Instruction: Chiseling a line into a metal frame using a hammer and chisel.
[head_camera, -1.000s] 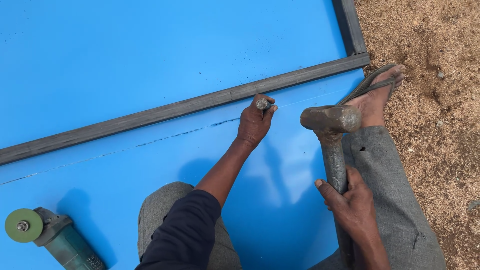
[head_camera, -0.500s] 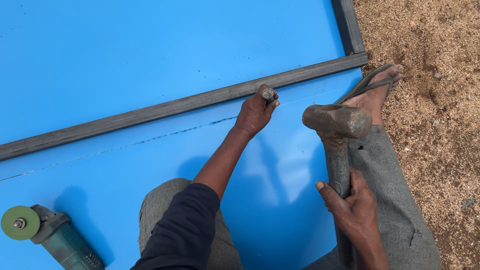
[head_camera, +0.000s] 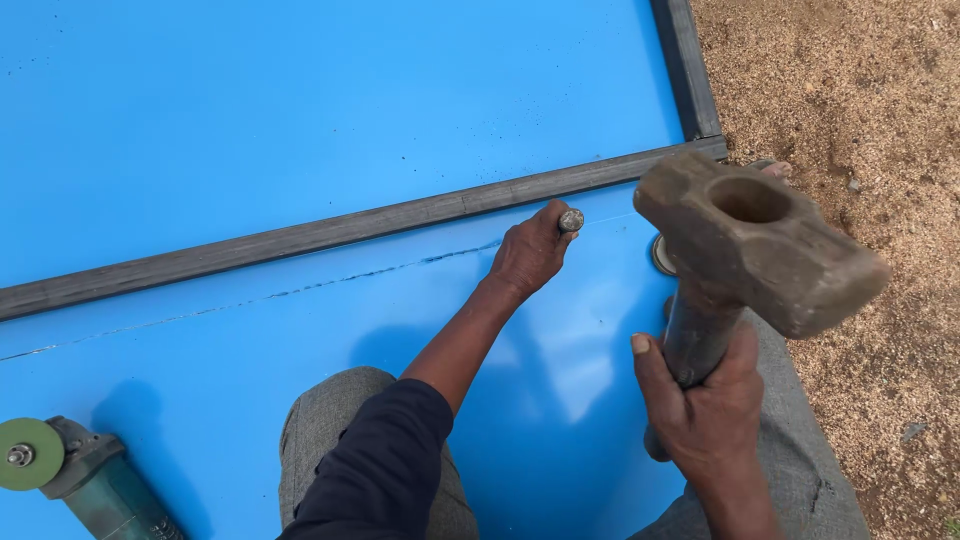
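Sheet: a large blue metal sheet (head_camera: 300, 110) fills most of my view, a thin scored line running across it just below the bar.
Ground: sandy, sawdust-strewn earth (head_camera: 860, 100) lies to the right of the sheet.
Bar: a long dark steel bar (head_camera: 330, 232) lies slantwise across the sheet, meeting a second bar at the upper right.
Hammer: a heavy sledge hammer (head_camera: 760, 240), head raised near my view.
Right hand: my right hand (head_camera: 705, 405) is clenched tight around the hammer's handle.
Left hand: my left hand (head_camera: 530, 255) is fisted around a chisel, resting on the sheet.
Grinder: an angle grinder (head_camera: 70, 475) lies at the lower left.
Chisel: the chisel (head_camera: 570, 220) stands just below the bar; only its blunt top shows.
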